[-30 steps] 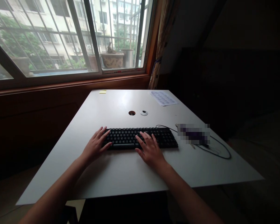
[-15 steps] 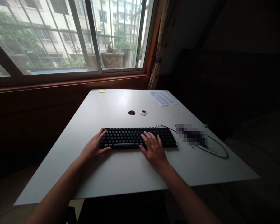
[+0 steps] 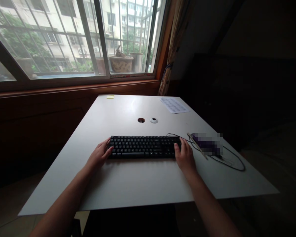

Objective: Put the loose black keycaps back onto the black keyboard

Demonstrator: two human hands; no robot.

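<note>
A black keyboard [image 3: 138, 145] lies flat on the white table [image 3: 148, 184], its long side across in front of me. At its left end my left hand [image 3: 99, 155] grips the edge, thumb on top near the corner keys and the other fingers along the side. My right hand [image 3: 186, 158] holds the opposite end, with the thumb over the number keys and the fingers around the right edge. The fingertips on the outer sides are partly hidden. From behind the keyboard a thin black cable [image 3: 233, 169] runs off to the right.
Right of the keyboard lies a blurred purple object [image 3: 207, 144] with a thin stick [image 3: 197, 146] beside it. Farther back are a cable hole [image 3: 141, 120], a round cover [image 3: 154, 120], printed paper [image 3: 175, 105] and a yellow note [image 3: 110, 96]. A barred window stands behind.
My right hand has slid right from the middle keys to the keyboard's right end. My left thumb has moved from the front edge onto the left end. The view has shifted slightly.
</note>
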